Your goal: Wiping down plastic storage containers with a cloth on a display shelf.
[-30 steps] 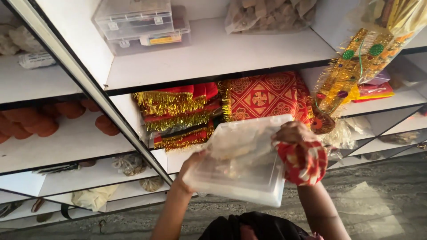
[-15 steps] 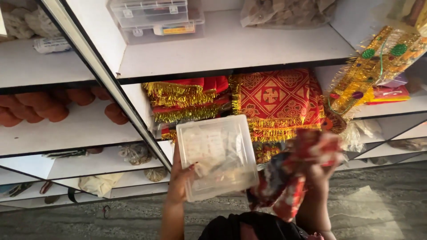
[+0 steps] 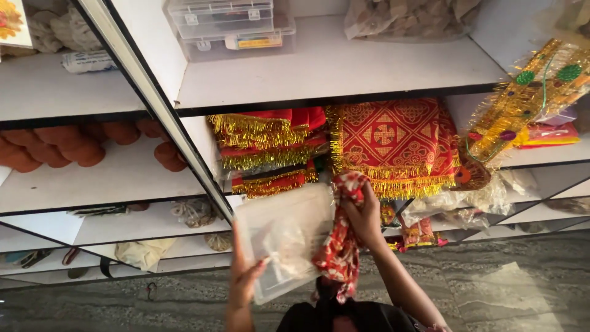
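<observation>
**Both hands raised at the shelving, box in the left, cloth in the right**

The white shelving unit [image 3: 344, 67] is filling most of the view, seen from below at a slant, with a dark-edged upright running diagonally across it. On the middle shelf a folded red cloth with gold pattern and fringe [image 3: 393, 144] is lying just beside a stack of red cloths with gold tinsel edging [image 3: 267, 147]. Brown clay pots [image 3: 55, 150] are sitting in the compartment to the left. Clear plastic organiser boxes [image 3: 230, 24] are stacked on the shelf above.

The clear plastic box [image 3: 286, 237] is being held up in front of the shelf edge, tilted, its flat face turned toward the camera. The red printed cloth [image 3: 338, 252] is hanging down, touching the box's right edge.

The left hand [image 3: 246, 280] is reaching up from below, forearm near vertical, fingers clamped on the box's lower left corner. The right hand [image 3: 362, 215] is raised higher, forearm slanting up from the lower right, fingers closed around the upper part of the red printed cloth.
</observation>
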